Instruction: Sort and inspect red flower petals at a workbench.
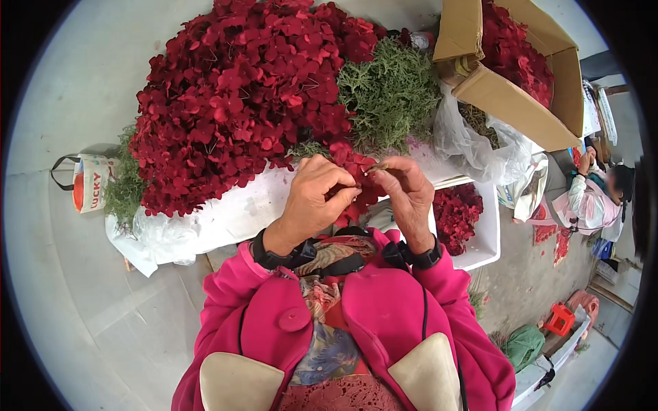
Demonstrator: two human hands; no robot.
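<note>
A small spray of red hydrangea-like flowers [350, 158] lies between and just beyond my hands, with more red petals below. My left hand [317, 198] has its thumb and forefinger pinched together at the flowers' stem, a tiny dark bit showing at the tips. In my right hand [407, 192], thumb and forefinger grip a thin brownish stem piece [379, 167]. A large heap of the same red flowers [236, 103] rises on the white-covered table [247, 218] ahead. Beside it sits a pile of green feathery foliage [390, 92].
An open cardboard box [519, 105] of red flowers stands at the far right, above clear plastic bags [465, 136]. A white foam box [491, 226] with flowers sits low right. Another person [591, 200] works farther right. A printed bag [92, 182] stands at left.
</note>
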